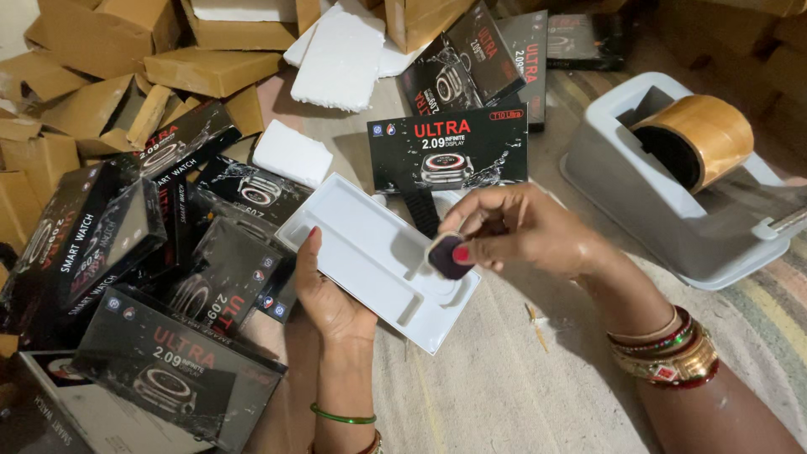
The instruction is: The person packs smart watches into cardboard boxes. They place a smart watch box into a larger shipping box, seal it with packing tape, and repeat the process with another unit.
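Head view: black smartwatch boxes (160,370) crowd the left, a grey tape dispenser (672,202) sits right. The left hand (324,294) grips a white moulded tray (370,252), its recesses bare; the right hand (513,227) pinches a dark watch body (445,256) above it.

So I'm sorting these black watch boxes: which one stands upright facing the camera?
The black box just beyond the white tray; it stands on edge, while the others lie in heaps.
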